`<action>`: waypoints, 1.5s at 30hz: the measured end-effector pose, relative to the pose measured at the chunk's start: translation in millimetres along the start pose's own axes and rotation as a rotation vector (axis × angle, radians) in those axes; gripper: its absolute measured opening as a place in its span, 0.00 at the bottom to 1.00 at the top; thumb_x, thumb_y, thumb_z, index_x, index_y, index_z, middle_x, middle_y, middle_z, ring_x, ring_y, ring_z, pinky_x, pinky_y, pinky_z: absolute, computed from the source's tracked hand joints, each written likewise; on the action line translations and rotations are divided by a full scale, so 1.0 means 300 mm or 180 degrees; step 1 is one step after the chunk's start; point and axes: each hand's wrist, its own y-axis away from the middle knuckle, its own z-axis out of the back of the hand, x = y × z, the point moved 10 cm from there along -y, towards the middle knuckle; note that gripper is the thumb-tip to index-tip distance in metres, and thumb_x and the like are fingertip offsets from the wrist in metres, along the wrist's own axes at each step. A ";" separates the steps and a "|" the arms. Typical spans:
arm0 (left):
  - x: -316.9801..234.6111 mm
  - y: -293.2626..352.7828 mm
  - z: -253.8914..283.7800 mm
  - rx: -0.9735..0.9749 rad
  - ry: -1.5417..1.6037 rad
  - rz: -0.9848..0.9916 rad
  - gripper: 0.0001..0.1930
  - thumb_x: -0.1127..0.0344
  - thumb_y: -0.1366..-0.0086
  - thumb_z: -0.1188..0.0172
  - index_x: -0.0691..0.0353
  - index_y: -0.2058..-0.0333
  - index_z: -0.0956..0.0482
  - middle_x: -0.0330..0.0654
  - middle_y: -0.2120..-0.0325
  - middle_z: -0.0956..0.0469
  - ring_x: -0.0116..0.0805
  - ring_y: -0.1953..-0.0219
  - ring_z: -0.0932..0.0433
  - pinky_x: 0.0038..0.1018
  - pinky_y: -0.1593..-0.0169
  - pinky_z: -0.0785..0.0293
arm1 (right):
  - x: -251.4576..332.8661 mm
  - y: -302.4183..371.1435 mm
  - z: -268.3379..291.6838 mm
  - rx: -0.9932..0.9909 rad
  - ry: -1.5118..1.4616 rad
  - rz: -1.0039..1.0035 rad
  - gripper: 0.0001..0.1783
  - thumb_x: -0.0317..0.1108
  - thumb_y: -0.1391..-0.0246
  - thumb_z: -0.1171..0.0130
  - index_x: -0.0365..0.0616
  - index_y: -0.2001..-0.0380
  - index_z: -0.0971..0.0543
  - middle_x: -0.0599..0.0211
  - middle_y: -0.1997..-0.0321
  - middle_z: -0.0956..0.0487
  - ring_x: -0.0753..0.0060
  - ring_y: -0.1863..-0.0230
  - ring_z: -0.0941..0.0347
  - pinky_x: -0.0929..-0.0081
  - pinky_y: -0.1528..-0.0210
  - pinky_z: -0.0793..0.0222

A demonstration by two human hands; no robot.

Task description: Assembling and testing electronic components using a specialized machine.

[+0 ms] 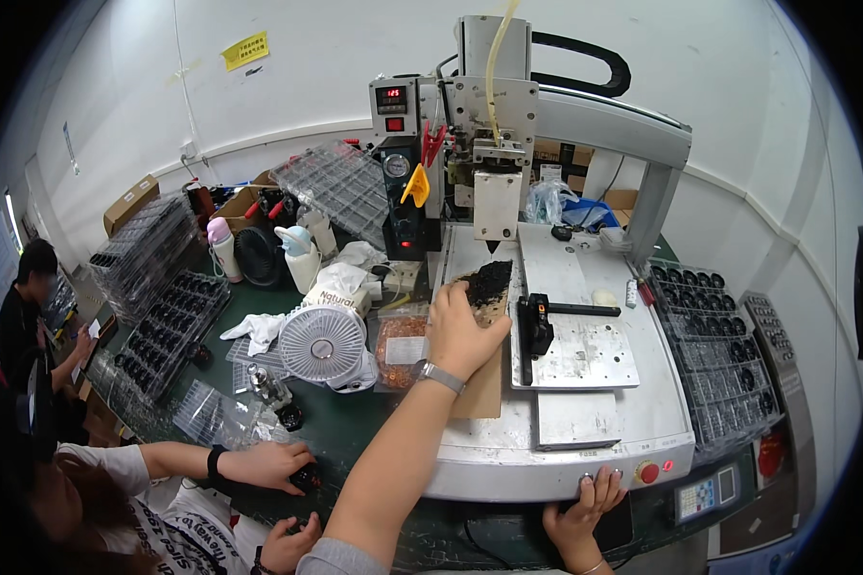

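Note:
My left hand (462, 335), with a metal-band watch on the wrist, lies over a piece of brown cardboard (479, 395) on the bed of a benchtop dispensing machine (497, 206). Its thumb and fingers are spread, just below a clump of black residue (490, 280) on the cardboard. The machine's pointed nozzle (492, 246) hangs right above that clump. At the machine's front edge my right hand (585, 506) rests its outstretched fingers on the button panel, left of a red knob (648, 472). A black clamp fixture (537, 328) stands on the metal plate (594, 356) beside the cardboard.
Trays of black round parts stand at the right (714, 335) and left (173, 331). A white fan (323, 345), a bag of orange parts (403, 350) and bottles crowd the left. A co-worker's hand (273, 467) holds a black part nearby; another person (34, 331) sits farther left.

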 end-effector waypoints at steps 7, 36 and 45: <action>0.016 -0.017 -0.014 0.0009 0.0063 0.0083 0.39 0.48 0.51 0.35 0.67 0.44 0.34 0.54 0.44 0.35 0.55 0.41 0.36 0.46 0.40 0.37 | -0.017 0.000 -0.007 0.0113 0.0006 -0.0004 0.38 0.34 0.59 0.41 0.40 0.41 0.40 0.33 0.30 0.47 0.30 0.27 0.59 0.36 0.29 0.78; -0.021 0.025 -0.055 0.0752 -0.1187 0.0136 0.43 0.44 0.50 0.33 0.66 0.42 0.33 0.63 0.37 0.45 0.63 0.36 0.43 0.49 0.37 0.40 | -0.921 -0.471 0.456 0.0247 0.0443 -0.1483 0.14 0.29 0.54 0.46 0.40 0.63 0.18 0.49 0.60 0.21 0.46 0.54 0.25 0.57 0.50 0.30; -0.170 0.055 0.011 0.0029 -0.1230 -0.1088 0.27 0.56 0.44 0.36 0.63 0.48 0.27 0.55 0.48 0.30 0.54 0.42 0.34 0.52 0.43 0.37 | -1.634 -0.418 0.168 0.1893 0.1239 -0.2202 0.20 0.30 0.49 0.48 0.47 0.51 0.23 0.48 0.46 0.28 0.42 0.41 0.33 0.53 0.39 0.36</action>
